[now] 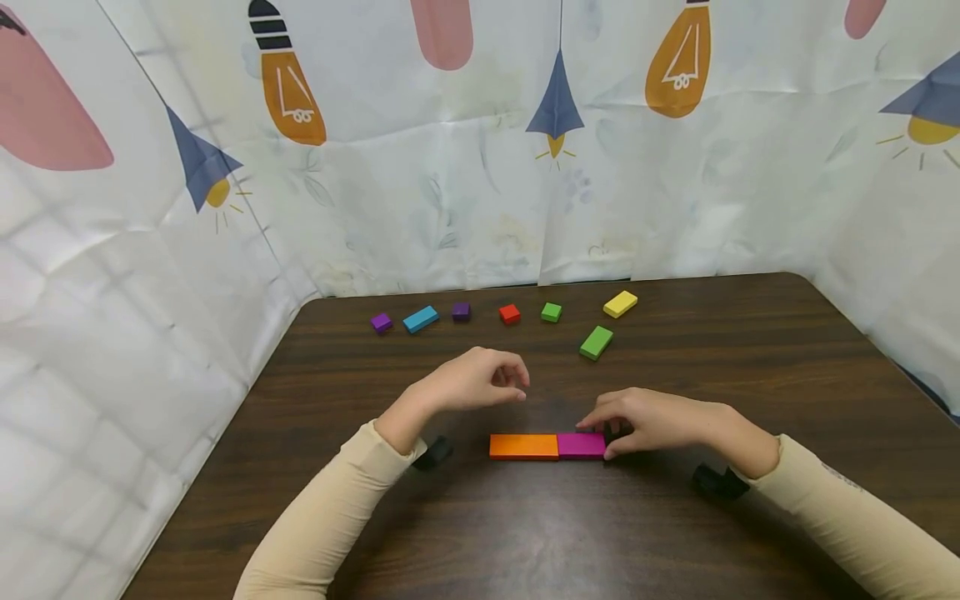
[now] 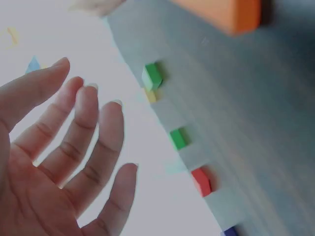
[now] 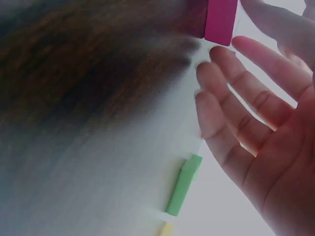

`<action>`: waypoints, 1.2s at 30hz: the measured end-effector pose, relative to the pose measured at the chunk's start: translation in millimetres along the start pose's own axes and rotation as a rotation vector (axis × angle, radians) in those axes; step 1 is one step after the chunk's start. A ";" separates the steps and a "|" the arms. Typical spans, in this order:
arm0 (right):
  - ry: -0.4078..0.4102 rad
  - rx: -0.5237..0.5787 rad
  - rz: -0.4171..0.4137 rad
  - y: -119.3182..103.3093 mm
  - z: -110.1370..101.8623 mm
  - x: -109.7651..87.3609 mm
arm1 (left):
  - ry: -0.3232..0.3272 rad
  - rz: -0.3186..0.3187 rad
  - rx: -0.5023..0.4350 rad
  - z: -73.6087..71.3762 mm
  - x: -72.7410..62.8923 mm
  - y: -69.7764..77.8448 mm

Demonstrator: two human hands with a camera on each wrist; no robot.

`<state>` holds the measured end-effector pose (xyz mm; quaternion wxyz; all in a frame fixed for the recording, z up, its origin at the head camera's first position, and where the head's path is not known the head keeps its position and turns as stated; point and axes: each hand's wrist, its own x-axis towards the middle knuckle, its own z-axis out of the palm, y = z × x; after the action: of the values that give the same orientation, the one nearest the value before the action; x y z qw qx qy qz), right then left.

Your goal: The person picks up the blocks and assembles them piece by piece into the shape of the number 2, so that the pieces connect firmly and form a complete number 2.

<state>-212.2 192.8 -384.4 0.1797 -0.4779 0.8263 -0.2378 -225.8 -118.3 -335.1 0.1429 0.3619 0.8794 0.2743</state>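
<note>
A dark brown wood-grain table carries an orange rectangular block and a shorter magenta rectangular block, which lie end to end in one straight row across the front of the work area. The orange block forms the left portion of the row; the magenta block adjoins its right end. The right hand pinches the magenta block at its free right end: the thumb bears on the near corner and the index finger meets the far edge, with the remaining fingers clear of the block. The left hand is released and holds nothing; it is raised above the table, beyond the orange block, with its fingers loosely bent and spread apart. Each wrist carries a black device, and cream sleeves cover both forearms. Seven further blocks lie apart from one another toward the far edge of the table. From left to right these are a small violet block, a blue rectangular block, a dark purple block, a small red block, a small green block, a longer green rectangular block, positioned nearer the hands, and a yellow rectangular block. A white printed curtain stands behind the table.
</note>
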 end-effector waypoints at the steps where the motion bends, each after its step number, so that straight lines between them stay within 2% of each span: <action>1: 0.001 0.026 -0.005 2.0 -0.4 0.5 | 0.005 0.007 -0.008 -2.8 3.8 -1.1; 5: 0.006 0.129 -0.014 10.8 -2.7 1.6 | -0.010 0.029 -0.034 -11.5 19.2 -8.3; 9: -0.005 0.178 -0.007 16.5 -4.0 0.5 | -0.030 0.033 -0.042 -15.0 34.8 -14.5; 20: -0.048 0.197 0.017 21.5 -3.9 -1.4 | -0.037 -0.027 -0.105 -13.6 80.8 -16.8; 30: -0.070 0.199 0.021 21.5 -4.0 -1.8 | -0.047 -0.047 0.001 0.7 126.4 -22.2; 36: -0.078 0.196 0.021 18.7 -3.9 1.7 | -0.068 -0.114 0.024 7.7 138.8 -24.9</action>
<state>-228.3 200.2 -391.8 0.2603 -0.4583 0.7963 -0.2970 -332.9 -30.7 -363.3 0.1837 0.3221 0.8965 0.2425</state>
